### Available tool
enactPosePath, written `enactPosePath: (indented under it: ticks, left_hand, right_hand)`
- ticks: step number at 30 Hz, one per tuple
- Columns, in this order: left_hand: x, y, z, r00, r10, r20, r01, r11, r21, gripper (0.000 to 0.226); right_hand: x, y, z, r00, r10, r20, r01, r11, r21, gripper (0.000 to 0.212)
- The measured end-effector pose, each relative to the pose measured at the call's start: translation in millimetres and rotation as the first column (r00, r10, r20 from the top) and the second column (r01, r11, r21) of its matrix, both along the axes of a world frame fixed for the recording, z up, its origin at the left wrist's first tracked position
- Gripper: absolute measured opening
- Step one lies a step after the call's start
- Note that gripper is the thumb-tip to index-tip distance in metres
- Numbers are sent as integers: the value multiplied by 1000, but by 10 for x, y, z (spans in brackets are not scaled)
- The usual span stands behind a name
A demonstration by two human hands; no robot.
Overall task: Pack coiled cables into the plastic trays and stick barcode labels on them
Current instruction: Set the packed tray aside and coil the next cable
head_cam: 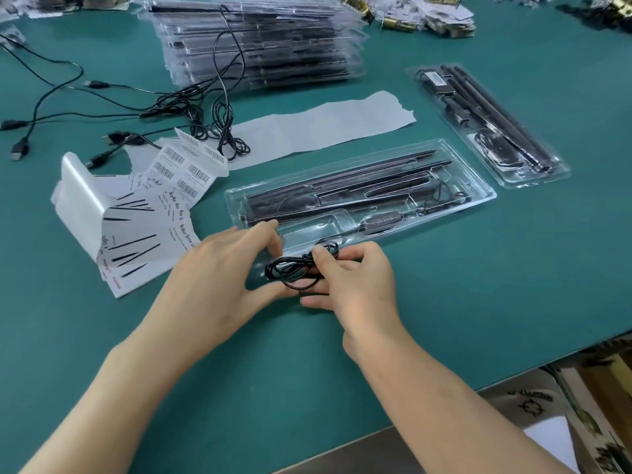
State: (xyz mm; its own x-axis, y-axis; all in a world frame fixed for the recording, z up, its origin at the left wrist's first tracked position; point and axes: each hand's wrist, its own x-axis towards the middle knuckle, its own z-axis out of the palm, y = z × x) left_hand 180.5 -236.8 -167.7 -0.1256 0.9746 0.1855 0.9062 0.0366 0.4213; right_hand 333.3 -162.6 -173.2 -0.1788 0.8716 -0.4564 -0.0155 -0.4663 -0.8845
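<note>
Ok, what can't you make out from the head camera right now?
Head view:
- Ends of the coiled cable: hidden under the fingers of the right hand.
- Whether the left hand grips it or only touches it: unclear.
- Print on the barcode labels: too small to read.
- Count in the stack of trays: the clear layers merge.

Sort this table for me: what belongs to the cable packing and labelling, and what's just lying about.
Job: coiled cable, held between left hand and right hand; open plastic tray; barcode labels; loose cables; stacked trays; packed tray at right.
Lying about: peeled backing strip; brass parts at the far edge; cartons beside the table.
</note>
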Motion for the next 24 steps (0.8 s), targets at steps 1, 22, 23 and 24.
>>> enactPosePath:
  ticks: [1,22,23,24]
  left_hand:
    - [-9,5,-6,1000,8,6,-8,1000,8,33]
    - [82,-126,21,999,19,-44,-23,994,-108,69]
    - [158,-147,9,996,41,-85,-46,997,-57,67]
    - [245,-153,-11,989,69,-131,-69,998,6,62]
  right_hand:
    - [23,3,0,1000,12,-20,-13,1000,-8,20]
    - [515,759,-194,668,67,741,-744,52,666,19]
    - [517,786,-211,670,74,739,-742,44,669,19]
    - [516,806,-227,676,76,733,-736,33,676,19]
